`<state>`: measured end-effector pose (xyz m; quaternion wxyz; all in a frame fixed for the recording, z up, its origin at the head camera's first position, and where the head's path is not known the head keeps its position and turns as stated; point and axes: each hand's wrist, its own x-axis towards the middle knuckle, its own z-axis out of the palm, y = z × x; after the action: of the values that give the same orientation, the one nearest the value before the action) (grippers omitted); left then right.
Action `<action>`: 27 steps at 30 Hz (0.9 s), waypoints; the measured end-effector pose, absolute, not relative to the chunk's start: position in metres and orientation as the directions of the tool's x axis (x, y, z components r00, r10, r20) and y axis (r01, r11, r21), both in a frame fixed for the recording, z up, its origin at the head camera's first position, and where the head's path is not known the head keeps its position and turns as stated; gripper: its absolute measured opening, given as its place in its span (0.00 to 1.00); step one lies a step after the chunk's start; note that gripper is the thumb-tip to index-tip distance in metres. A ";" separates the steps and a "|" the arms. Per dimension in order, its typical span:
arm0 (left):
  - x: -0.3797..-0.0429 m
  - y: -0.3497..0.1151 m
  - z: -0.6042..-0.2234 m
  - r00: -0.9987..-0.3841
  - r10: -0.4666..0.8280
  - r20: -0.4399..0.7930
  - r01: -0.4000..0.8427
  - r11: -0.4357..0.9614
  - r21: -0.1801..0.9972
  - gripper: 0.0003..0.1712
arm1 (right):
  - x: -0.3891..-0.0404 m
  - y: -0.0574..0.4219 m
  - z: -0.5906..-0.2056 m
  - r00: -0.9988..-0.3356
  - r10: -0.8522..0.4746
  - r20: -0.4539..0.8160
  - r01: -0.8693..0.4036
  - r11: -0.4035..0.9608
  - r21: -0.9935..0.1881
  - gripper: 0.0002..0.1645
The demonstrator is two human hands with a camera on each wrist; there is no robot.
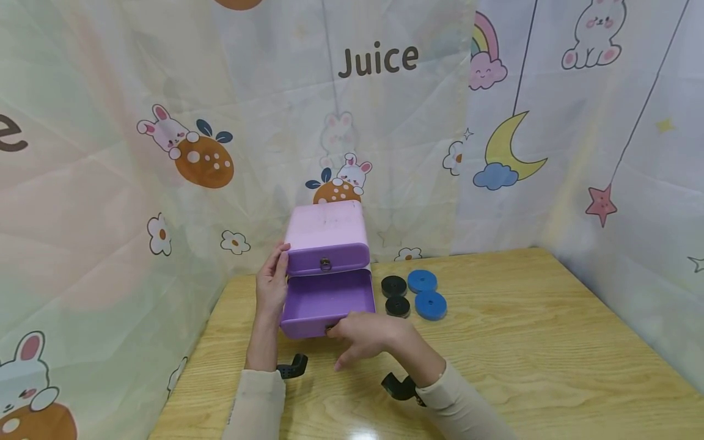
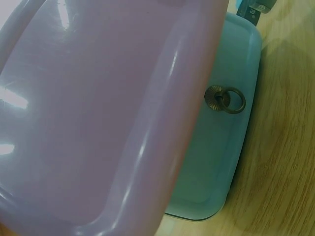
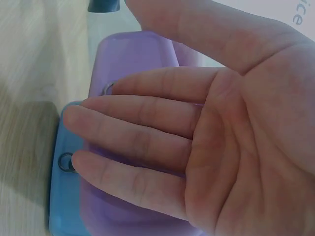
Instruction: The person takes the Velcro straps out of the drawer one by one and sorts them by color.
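Observation:
A small drawer cabinet (image 1: 327,225) with a pale pink top stands near the back of the table. Its upper purple drawer (image 1: 302,263), with a ring pull, is closed, while the lower purple drawer (image 1: 330,296) is pulled out with its inside showing. My left hand (image 1: 271,284) rests along the cabinet's left side, fingers extended. At the lower drawer's front, the fingertips of my right hand (image 1: 371,335) are by its pull. The right wrist view shows straight fingers before a purple front. A blue-green drawer front (image 2: 197,167) with a brass ring pull (image 2: 230,101) shows in the left wrist view.
Right of the cabinet lie two black discs (image 1: 393,286) and two blue discs (image 1: 431,305) on the wooden table (image 1: 522,330). A printed cloth (image 1: 264,183) hangs close behind and along the sides. Black wrist mounts (image 1: 294,366) jut out near both sleeves.

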<state>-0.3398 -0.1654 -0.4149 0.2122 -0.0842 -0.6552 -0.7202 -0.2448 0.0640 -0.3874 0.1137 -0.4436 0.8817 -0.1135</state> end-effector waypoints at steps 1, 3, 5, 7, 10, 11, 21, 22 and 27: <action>-0.339 -0.165 -0.414 -0.896 -0.195 0.399 0.415 -0.051 0.908 0.23 | -0.244 0.063 -0.388 -0.590 -0.801 -0.106 -0.752 0.592 -0.289 0.24; -0.339 -0.165 -0.413 -0.897 -0.196 0.396 0.412 -0.048 0.910 0.23 | -0.244 0.063 -0.389 -0.608 -0.785 -0.115 -0.740 0.613 -0.275 0.28; -0.339 -0.164 -0.413 -0.898 -0.197 0.393 0.409 -0.047 0.911 0.24 | -0.244 0.062 -0.390 -0.623 -0.773 -0.120 -0.729 0.629 -0.272 0.28; -0.338 -0.164 -0.412 -0.900 -0.196 0.389 0.404 -0.044 0.914 0.24 | -0.244 0.061 -0.391 -0.633 -0.765 -0.120 -0.720 0.638 -0.273 0.26; -0.339 -0.164 -0.412 -0.902 -0.193 0.387 0.402 -0.042 0.915 0.24 | -0.244 0.062 -0.391 -0.639 -0.760 -0.117 -0.711 0.642 -0.286 0.22; -0.339 -0.165 -0.413 -0.902 -0.193 0.387 0.402 -0.045 0.914 0.24 | -0.244 0.062 -0.391 -0.641 -0.759 -0.115 -0.709 0.643 -0.291 0.21; -0.340 -0.166 -0.415 -0.898 -0.185 0.399 0.414 -0.055 0.908 0.23 | -0.244 0.056 -0.398 -0.657 -0.753 -0.017 -0.732 0.644 -0.223 0.17; -0.340 -0.166 -0.415 -0.897 -0.186 0.400 0.416 -0.053 0.908 0.23 | -0.243 0.054 -0.399 -0.660 -0.751 0.002 -0.737 0.647 -0.198 0.16; -0.339 -0.166 -0.415 -0.892 -0.190 0.409 0.425 -0.050 0.904 0.23 | -0.242 0.046 -0.400 -0.664 -0.740 0.107 -0.747 0.663 -0.048 0.14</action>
<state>-0.3394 -0.1663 -0.4154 0.2138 -0.0897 -0.6551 -0.7191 -0.2421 0.0463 -0.4004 -0.0389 -0.4082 0.9110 -0.0437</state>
